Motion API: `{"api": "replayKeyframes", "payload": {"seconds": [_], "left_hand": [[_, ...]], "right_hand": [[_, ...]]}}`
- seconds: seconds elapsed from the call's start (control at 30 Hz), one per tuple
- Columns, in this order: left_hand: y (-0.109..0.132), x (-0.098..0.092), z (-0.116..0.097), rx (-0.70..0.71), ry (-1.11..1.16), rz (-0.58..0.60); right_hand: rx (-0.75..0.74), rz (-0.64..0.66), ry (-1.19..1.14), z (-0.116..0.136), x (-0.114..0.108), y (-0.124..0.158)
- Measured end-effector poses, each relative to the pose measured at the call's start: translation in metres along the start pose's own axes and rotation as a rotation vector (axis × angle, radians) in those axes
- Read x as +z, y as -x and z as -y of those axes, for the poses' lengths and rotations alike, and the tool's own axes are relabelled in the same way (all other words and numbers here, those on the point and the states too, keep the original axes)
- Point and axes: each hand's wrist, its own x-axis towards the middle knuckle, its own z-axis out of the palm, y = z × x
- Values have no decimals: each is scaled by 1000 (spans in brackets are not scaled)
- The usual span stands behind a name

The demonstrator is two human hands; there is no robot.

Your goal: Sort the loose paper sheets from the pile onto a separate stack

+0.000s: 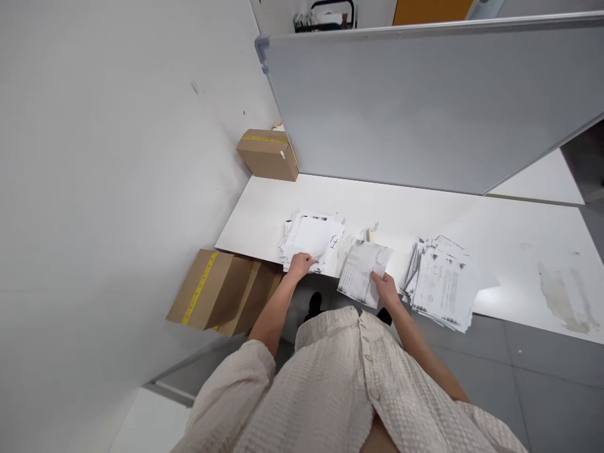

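Note:
My left hand (301, 265) is closed in a pinch at the near edge of the left paper stack (291, 242). Its fingers grip the lifted corner of the top sheet (314, 236), mostly blank with dark handwritten strokes at its right side. My right hand (385, 288) is closed on the right edge of a printed sheet (361, 270), thumb on top, fingers hidden beneath. That sheet is tilted over the table's front edge. Behind it lies a small cream-coloured object (370, 235), partly covered. To the right of my right hand rests an uneven pile of printed papers (441, 286).
The papers lie on a long white table (377, 201). A whiteboard panel (401, 107) stands along its back. One taped cardboard box (268, 154) sits at the far left corner, and more boxes (202, 289) stand below the left end. A white wall (117, 157) bounds the left.

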Motion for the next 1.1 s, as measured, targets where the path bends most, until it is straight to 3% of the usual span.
{"api": "replayKeyframes", "payload": {"seconds": [0.13, 0.3, 0.4, 0.57, 0.73, 0.87, 0.97, 1.1], "left_hand": [[-6, -4, 3, -98, 181, -86], [-6, -8, 8, -83, 374, -120], [1, -17, 0, -30, 453, -166], [32, -20, -48, 224, 514, -115], [62, 7, -99, 531, 334, 73], [70, 29, -113, 684, 150, 138], [72, 35, -118, 766, 80, 147], [74, 38, -121, 910, 94, 110]], "right_hand": [[-3, -7, -13, 2, 1, 1], [-2, 3, -13, 2, 3, 1], [-6, 19, -8, 4, 3, 2], [-33, 98, -61, 20, 12, 3], [73, 205, -158, 39, 23, 5], [80, 207, -173, 47, 19, 12], [-25, 231, -146, 49, 14, 17], [-147, 163, -55, 50, 8, 19]]}}
